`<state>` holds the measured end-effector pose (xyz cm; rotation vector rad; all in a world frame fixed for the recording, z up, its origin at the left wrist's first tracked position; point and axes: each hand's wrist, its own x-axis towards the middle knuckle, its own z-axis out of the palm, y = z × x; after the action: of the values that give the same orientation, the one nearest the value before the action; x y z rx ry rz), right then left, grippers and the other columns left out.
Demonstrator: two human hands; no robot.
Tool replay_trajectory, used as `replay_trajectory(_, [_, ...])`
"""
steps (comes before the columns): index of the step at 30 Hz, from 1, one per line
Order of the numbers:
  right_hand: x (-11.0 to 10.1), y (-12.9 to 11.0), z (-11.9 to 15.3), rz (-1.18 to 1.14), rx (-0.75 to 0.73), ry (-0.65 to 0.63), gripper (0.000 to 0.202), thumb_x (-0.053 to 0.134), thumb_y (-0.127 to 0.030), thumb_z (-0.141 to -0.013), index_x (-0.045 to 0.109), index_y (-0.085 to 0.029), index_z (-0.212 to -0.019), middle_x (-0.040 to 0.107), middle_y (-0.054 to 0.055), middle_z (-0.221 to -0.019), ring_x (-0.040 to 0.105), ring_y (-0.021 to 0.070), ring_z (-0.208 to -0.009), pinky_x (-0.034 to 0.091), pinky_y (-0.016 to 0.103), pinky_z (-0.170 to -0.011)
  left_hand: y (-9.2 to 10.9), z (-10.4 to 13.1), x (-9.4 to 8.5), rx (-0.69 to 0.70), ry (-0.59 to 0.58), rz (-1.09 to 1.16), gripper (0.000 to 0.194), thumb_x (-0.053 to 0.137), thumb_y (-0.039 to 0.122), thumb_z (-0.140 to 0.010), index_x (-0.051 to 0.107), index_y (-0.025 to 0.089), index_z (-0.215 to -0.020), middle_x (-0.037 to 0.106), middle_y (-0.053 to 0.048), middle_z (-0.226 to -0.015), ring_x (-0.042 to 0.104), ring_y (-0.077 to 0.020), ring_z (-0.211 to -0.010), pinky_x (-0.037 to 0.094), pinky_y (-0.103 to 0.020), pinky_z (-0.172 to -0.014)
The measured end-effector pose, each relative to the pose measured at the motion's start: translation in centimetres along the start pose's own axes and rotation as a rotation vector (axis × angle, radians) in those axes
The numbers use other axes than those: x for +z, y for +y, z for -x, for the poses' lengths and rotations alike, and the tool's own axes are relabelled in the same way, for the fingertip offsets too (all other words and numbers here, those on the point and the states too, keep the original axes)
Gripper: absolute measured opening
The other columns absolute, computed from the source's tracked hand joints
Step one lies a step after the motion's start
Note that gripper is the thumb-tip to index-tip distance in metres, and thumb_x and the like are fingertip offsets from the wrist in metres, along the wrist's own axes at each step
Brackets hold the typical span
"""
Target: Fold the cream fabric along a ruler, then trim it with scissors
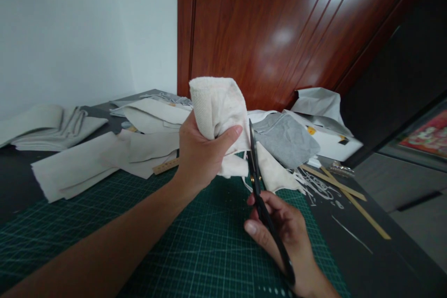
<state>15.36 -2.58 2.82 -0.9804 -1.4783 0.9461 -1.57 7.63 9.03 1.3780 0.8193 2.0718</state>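
My left hand (206, 149) is closed around a folded piece of cream fabric (218, 102), raised above the green cutting mat (216, 233). The thumb presses on the fabric's near face. In my right hand (282, 228) is a pair of black scissors (265, 209), blades pointing up and away. The blades lie along the right edge of the fabric; whether they bite into it I cannot tell. Beneath the held piece, another pale strip of cloth (234, 166) shows. A cream fabric piece (277, 170) rests on the mat just right of the scissors.
Cream fabric pieces (84, 160) and a folded stack (56, 128) lie to the left. A grey cloth (288, 137) sits at the back right. Wooden rulers (356, 209) and thin white scraps (317, 186) lie on the dark table's right side. A brown door (251, 32) stands behind.
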Motion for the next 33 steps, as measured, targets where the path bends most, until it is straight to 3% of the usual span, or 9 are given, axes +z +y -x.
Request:
replay_trajectory(22, [-0.3,3.3,0.6,-0.014,-0.007,0.025,0.03,0.094,-0.03,-0.074,0.078,-0.031,-0.098,0.055,-0.008,-0.062,0.041,0.009,-0.05,0.032,0.017,-0.044,0.2,-0.1,0.1,-0.053,0.002,0.009,0.032,0.09,0.026,-0.064,0.075,0.018,-0.091,0.077,-0.003,-0.088,0.07,-0.02,-0.077,0.06,-0.03,-0.064])
replay_trajectory(33, [-0.1,0.4,-0.1,-0.018,0.089,-0.032,0.035,0.099,-0.028,-0.066,0.074,-0.025,-0.089,0.052,-0.008,-0.058,0.041,0.0108,-0.05,0.032,0.021,-0.046,0.4,0.0,0.1,-0.096,-0.022,0.035,0.032,0.09,0.025,-0.063,0.072,0.019,-0.089,0.076,-0.004,-0.087,0.07,-0.0203,-0.074,0.06,-0.031,-0.062])
